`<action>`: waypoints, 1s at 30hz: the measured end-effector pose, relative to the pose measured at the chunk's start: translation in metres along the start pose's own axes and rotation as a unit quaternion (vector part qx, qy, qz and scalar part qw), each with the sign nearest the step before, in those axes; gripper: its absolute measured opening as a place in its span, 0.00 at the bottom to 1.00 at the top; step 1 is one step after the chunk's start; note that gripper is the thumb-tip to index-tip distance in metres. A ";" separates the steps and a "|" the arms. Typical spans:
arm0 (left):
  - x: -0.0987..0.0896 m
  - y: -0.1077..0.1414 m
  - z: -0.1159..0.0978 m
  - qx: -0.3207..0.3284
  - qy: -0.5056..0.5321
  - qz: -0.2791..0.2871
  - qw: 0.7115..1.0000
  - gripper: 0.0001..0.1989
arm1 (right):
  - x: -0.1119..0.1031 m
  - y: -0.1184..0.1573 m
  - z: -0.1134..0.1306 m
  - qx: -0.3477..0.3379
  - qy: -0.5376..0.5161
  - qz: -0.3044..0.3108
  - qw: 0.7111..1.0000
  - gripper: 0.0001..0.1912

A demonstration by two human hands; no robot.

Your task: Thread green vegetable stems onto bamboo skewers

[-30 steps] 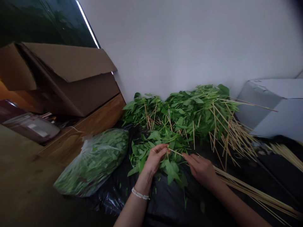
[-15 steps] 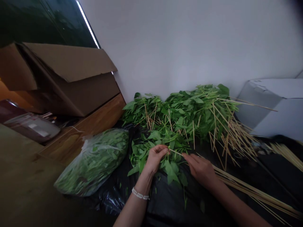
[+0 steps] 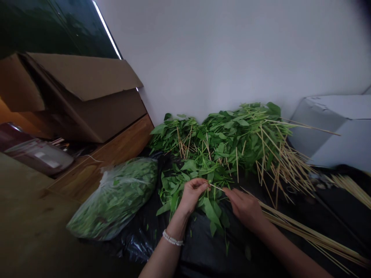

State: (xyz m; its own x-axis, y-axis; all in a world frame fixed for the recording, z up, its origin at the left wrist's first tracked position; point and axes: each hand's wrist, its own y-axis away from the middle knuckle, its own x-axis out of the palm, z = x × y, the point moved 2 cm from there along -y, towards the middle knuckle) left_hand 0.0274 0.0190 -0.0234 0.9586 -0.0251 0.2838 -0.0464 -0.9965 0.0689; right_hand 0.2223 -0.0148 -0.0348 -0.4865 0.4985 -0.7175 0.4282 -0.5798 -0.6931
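Note:
My left hand (image 3: 191, 196), with a beaded bracelet at the wrist, pinches a green leafy stem (image 3: 211, 211) whose leaves hang below the fingers. My right hand (image 3: 244, 206) is closed on a thin wooden skewer (image 3: 216, 187). The skewer's far end meets the stem at my left fingertips; whether it goes through the stem is too small to tell. Just beyond my hands lie loose leafy greens (image 3: 189, 166). Farther back is a big heap of greens on skewers (image 3: 232, 129), many bare skewer ends (image 3: 290, 170) sticking out to the right.
Black plastic sheeting (image 3: 203, 251) covers the surface under my hands. A clear bag of leaves (image 3: 116, 200) lies at left. More skewers (image 3: 313, 233) lie beneath my right forearm. A cardboard box (image 3: 95, 112) stands at left, a white box (image 3: 342, 131) at right, a wall (image 3: 217, 58) behind.
My left fingers have shifted slightly right along the skewer, and the hanging leaves have swung a little lower. My right hand stays nearly in place.

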 end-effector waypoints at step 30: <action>-0.015 -0.018 -0.073 0.174 -0.306 -0.015 0.936 0.09 | -0.021 -0.004 -0.029 0.060 0.054 -0.117 0.990 0.14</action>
State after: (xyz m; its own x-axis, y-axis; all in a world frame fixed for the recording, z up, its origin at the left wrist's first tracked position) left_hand -0.0062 0.0433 0.0406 0.9447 0.0678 -0.3207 -0.0253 -0.9604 -0.2775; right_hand 0.2527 -0.0044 -0.0189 -0.4749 0.6903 -0.5458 0.2162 -0.5097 -0.8327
